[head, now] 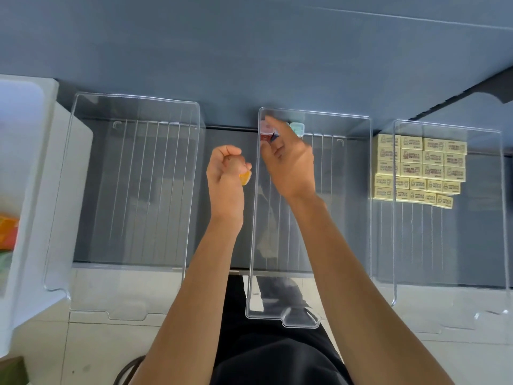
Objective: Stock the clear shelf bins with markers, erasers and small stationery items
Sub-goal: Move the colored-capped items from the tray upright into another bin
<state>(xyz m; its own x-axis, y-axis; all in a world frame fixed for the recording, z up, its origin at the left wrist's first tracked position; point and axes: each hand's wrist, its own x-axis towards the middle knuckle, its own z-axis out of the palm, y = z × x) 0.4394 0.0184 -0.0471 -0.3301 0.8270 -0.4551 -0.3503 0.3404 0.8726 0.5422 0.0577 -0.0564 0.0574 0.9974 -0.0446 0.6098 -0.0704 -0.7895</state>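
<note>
The right hand (288, 162) reaches deep into the middle clear bin (299, 320), at its far left corner. Its fingers bend around a small red piece (266, 134); motion blur makes it hard to tell whether they actually pinch it. Just right of those fingertips a teal-capped piece (297, 128) sits against the back wall. The bin's left wall stands between this hand and the left hand (226, 173), which hovers outside the bin, curled tight around a small orange piece (244, 178). Further left of that fist lies another clear bin (127, 315), then a white box (36, 190). Well right of the reaching hand, a third bin (502, 190) holds stacked yellow erasers (419, 168).
</note>
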